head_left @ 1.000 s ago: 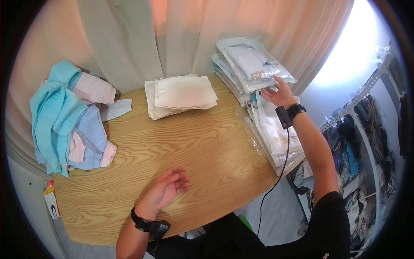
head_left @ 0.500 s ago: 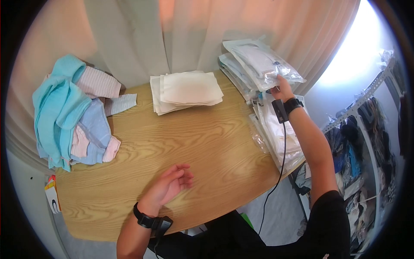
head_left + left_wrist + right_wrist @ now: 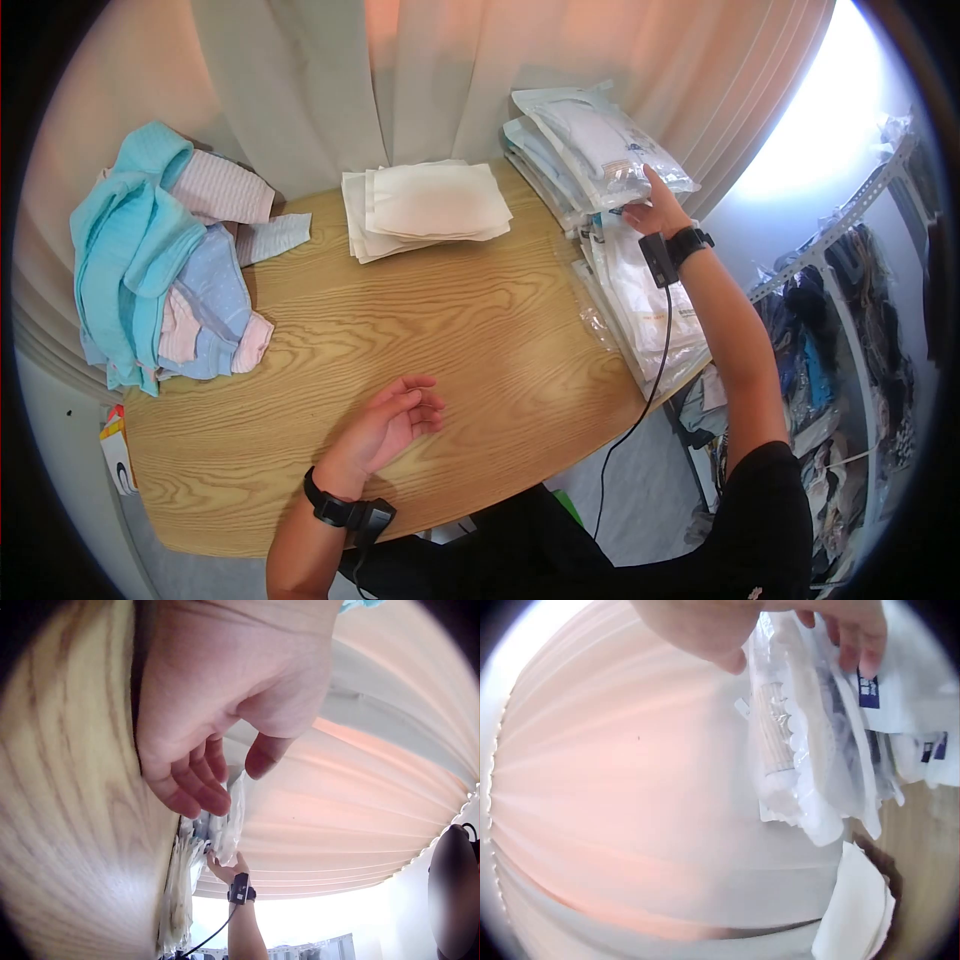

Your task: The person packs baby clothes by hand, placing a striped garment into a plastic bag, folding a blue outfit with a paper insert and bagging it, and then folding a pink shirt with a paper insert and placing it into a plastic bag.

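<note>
In the head view my right hand (image 3: 658, 212) is at the near corner of a clear-bagged white garment (image 3: 605, 145) on top of a stack. Its thumb is spread along the upper side and its fingers reach below the bag's edge. In the right wrist view the thumb (image 3: 731, 660) and the fingertips (image 3: 870, 664) straddle the bag's edge, wide apart. A bag with a dark label (image 3: 868, 690) lies by those fingertips. My left hand (image 3: 385, 430) lies at the table's near side with loosely bent fingers and nothing in them.
More bagged clothes (image 3: 645, 300) lie along the right side of the wooden table (image 3: 430, 320). White sheets (image 3: 440, 205) are piled at the back. Turquoise, blue and pink clothes (image 3: 150, 260) heap on the left. A cable (image 3: 640, 420) hangs from my right wrist; a loaded rack (image 3: 840, 290) stands right.
My right hand has come closer in around the top bag's corner, its thumb now pointing up along the bag. The bags stay in place, and the left hand keeps its position.
</note>
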A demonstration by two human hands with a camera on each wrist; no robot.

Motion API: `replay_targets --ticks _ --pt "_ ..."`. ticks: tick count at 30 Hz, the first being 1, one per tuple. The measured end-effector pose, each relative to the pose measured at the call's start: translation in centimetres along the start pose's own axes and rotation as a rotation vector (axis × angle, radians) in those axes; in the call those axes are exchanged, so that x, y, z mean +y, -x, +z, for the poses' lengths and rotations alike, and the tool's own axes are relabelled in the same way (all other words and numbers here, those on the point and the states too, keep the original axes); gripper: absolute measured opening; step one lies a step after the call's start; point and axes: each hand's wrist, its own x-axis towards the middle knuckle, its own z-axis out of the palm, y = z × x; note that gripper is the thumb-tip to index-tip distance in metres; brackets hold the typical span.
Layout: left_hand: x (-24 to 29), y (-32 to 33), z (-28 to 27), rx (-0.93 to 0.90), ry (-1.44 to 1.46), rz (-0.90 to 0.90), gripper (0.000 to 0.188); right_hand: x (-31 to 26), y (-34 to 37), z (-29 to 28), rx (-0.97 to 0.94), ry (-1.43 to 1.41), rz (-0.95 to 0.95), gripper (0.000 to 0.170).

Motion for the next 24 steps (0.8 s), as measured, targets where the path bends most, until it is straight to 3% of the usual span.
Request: replay_targets --ticks 3,6,9,12,15,18,21,24 --pt "0.1 0.1 0.3 0.017 -0.016 -0.001 0.03 0.3 1.6 0.0 0.125 -0.131 0.022 0.066" --pt "0.1 0.1 0.3 0.021 -0.016 -0.003 0.031 1.1 2.7 -0.5 0.135 -0.09 -0.097 0.059" --pt "0.1 0.1 0.1 0.009 -0.014 0.002 0.031 1.2 0.9 -1.8 -0.123 -0.105 -0.118 0.042" --pt "0.1 0.1 0.1 0.015 -0.013 -0.001 0.031 1.2 1.1 -0.8 -0.154 -0.195 -0.087 0.028" --pt "0.1 0.1 0.1 0.013 -0.013 0.002 0.03 1.4 0.2 -0.4 -0.189 -0.206 -0.149 0.026" --pt "0.2 0.0 -0.1 -0.024 -0.006 -0.01 0.029 1.4 -0.5 -0.2 -0.172 -0.186 -0.166 0.033" --pt "0.2 0.2 0.0 -0.012 -0.009 -0.011 0.029 1.9 2.7 1.7 0.173 -0.205 -0.148 0.041" --pt "0.2 0.3 0.2 -0.018 0.0 -0.006 0.029 1.8 6.9 2.5 0.023 -0.243 0.081 0.046"
